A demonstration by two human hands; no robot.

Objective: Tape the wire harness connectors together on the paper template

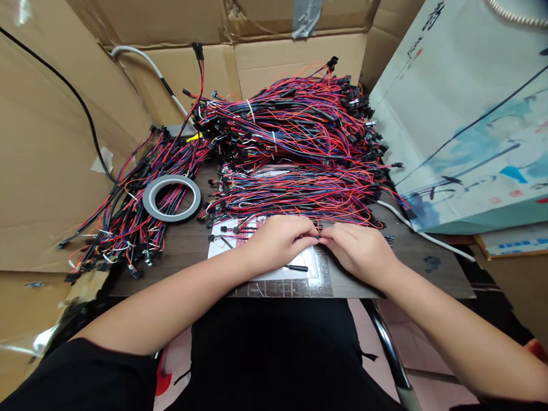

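Note:
My left hand (279, 241) and my right hand (360, 250) meet at the front of the table, fingertips pinched together on a thin wire harness (244, 230). Its black connectors and red and dark wires stick out to the left of my left hand. Small dark connector ends show past my right hand. The pinched spot itself is mostly hidden by the fingers. Under the hands lies a white sheet (218, 248) beneath clear film. A short black rod-like piece (297, 268) rests on it, just below my left hand.
Behind the hands, red, blue and black wire harnesses (295, 122) are heaped in tied bundles. Another pile (121, 218) lies left, with a grey-rimmed roll of tape (148, 200) on top. Cardboard walls (283, 62) and a printed white box (474, 134) enclose the table (416, 264).

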